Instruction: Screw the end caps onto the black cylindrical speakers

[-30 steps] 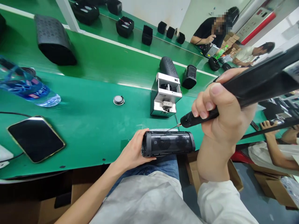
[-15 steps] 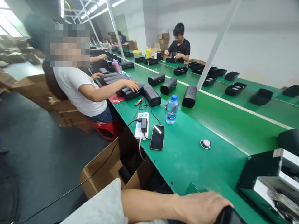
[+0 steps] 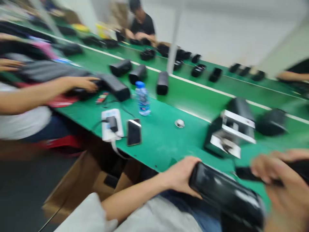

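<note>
Motion blur softens everything. The left hand (image 3: 183,175) clasps 1 end of a black casing (image 3: 229,195), covering part of it; the casing lies between the 2 hands. The right hand (image 3: 281,175), cut off by the frame, curls round a black driver (image 3: 245,173), whose tip is too smeared to tell whether it touches the casing. Beyond the hands, a metal-framed device (image 3: 238,127) on the bench (image 3: 164,141) partly hides a dark block (image 3: 241,106). Forward-left of the left hand sit a phone (image 3: 134,132), bottle (image 3: 143,100) and power strip (image 3: 106,129).
</note>
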A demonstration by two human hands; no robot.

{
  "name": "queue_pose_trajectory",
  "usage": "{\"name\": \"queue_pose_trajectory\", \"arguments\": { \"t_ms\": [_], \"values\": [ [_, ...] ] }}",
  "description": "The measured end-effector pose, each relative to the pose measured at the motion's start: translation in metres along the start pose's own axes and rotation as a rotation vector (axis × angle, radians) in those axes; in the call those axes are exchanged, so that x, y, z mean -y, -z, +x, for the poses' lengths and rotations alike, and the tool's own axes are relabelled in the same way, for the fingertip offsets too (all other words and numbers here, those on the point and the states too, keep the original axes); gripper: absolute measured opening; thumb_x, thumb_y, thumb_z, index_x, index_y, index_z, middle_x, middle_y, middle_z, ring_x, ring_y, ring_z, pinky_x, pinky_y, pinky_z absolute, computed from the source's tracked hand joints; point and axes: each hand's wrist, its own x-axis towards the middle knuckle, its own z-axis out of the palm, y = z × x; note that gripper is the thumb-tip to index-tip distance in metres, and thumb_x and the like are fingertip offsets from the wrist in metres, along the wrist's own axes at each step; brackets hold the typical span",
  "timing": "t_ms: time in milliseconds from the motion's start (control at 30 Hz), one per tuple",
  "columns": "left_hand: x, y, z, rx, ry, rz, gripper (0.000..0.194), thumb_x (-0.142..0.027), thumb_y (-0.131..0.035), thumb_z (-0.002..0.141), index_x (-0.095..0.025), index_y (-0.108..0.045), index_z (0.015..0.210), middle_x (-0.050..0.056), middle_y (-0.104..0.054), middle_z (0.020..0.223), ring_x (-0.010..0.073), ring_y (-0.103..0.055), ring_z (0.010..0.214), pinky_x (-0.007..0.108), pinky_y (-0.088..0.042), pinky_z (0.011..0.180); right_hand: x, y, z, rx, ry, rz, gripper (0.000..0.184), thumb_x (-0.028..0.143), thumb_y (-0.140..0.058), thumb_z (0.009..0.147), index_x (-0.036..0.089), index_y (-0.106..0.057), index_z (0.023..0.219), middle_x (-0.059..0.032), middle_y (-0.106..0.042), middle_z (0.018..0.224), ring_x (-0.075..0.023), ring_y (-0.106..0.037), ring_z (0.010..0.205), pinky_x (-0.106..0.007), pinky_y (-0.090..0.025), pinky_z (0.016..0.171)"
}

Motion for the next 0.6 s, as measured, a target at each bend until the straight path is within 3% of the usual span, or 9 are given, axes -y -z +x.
{"name": "queue_pose_trajectory", "arguments": {
  "t_ms": [67,100,167,300,467,600],
  "values": [
    [-0.004,0.004,-0.004,0.003,0.023,-0.019,0.116,-0.055,-0.106,0.067,-0.024,-0.043,0.159,0.021,-0.061,0.154,0.0422,-0.063,0.142,0.060,-0.052,0.124,0.024,0.023,-0.006,0.034,0.180,-0.091,0.035,0.020,-0.099,0.056,0.031,-0.076,0.080,0.0068,-0.052,0.051,-0.0162,-0.042,0.033,-0.034,-0.040,0.031],
    [-0.002,0.007,-0.004,0.007,0.048,-0.006,0.113,-0.050,-0.105,0.071,-0.025,-0.040,0.161,0.020,-0.059,0.156,0.0420,-0.061,0.145,0.061,-0.051,0.125,0.032,0.028,-0.004,0.078,0.240,-0.079,0.034,0.018,-0.093,0.060,0.032,-0.077,0.087,0.0092,-0.051,0.050,-0.0144,-0.038,0.030,-0.031,-0.036,0.029],
    [0.004,0.010,-0.001,0.033,0.058,0.028,0.107,-0.041,-0.101,0.078,-0.027,-0.036,0.162,0.019,-0.056,0.159,0.0415,-0.058,0.149,0.062,-0.050,0.127,0.039,0.031,0.011,0.056,0.383,-0.063,0.029,0.019,-0.086,0.070,0.031,-0.074,0.094,0.0120,-0.049,0.051,-0.0117,-0.039,0.032,-0.026,-0.036,0.032],
    [0.004,0.012,-0.002,0.072,0.042,0.067,0.108,-0.036,-0.099,0.080,-0.029,-0.031,0.164,0.018,-0.054,0.160,0.0413,-0.058,0.151,0.062,-0.052,0.126,0.033,0.025,0.051,-0.088,0.654,-0.127,0.022,0.024,-0.082,0.081,0.029,-0.061,0.084,0.0127,-0.045,0.052,-0.0109,-0.043,0.036,-0.025,-0.038,0.036],
    [-0.002,0.013,-0.004,0.048,0.058,0.087,0.107,-0.036,-0.100,0.078,-0.030,-0.035,0.162,0.016,-0.057,0.159,0.0409,-0.062,0.149,0.061,-0.056,0.123,0.004,0.022,0.077,-0.076,0.705,-0.153,0.025,0.030,-0.089,0.089,0.029,-0.064,0.088,0.0118,-0.047,0.055,-0.0118,-0.044,0.038,-0.027,-0.040,0.038],
    [-0.001,0.012,-0.003,0.051,0.067,0.086,0.108,-0.036,-0.100,0.078,-0.031,-0.033,0.163,0.016,-0.056,0.159,0.0410,-0.062,0.149,0.061,-0.056,0.122,-0.022,0.026,0.092,-0.090,0.687,-0.202,0.032,0.048,-0.092,0.091,0.030,-0.066,0.093,0.0118,-0.047,0.057,-0.0107,-0.045,0.036,-0.025,-0.038,0.036]
  ]
}}
